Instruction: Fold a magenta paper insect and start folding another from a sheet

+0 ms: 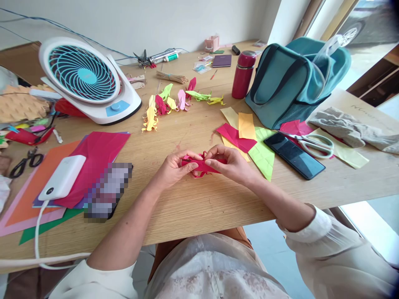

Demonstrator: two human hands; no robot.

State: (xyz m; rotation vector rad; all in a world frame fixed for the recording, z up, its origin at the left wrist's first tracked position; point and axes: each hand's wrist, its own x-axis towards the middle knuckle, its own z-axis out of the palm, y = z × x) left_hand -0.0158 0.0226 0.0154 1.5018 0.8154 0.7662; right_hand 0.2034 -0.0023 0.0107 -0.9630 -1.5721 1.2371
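Both of my hands pinch a folded piece of magenta paper [203, 165] just above the wooden table [199, 199]. My left hand [174, 168] grips its left end with fingers closed. My right hand [230, 162] holds its right end, thumb and fingers pressed on the fold. Loose paper pieces in pink, orange, yellow and green [246, 139] lie just beyond my right hand. Several finished folded paper figures [174, 101] stand in a cluster farther back.
A white and teal desk fan [84, 77] stands at the back left. Coloured paper sheets [93, 164] with a white power bank [62, 176] lie at the left, black scissors [26, 162] beside them. A phone [294, 154], white scissors [314, 143], red bottle [243, 74] and teal bag [296, 79] sit right.
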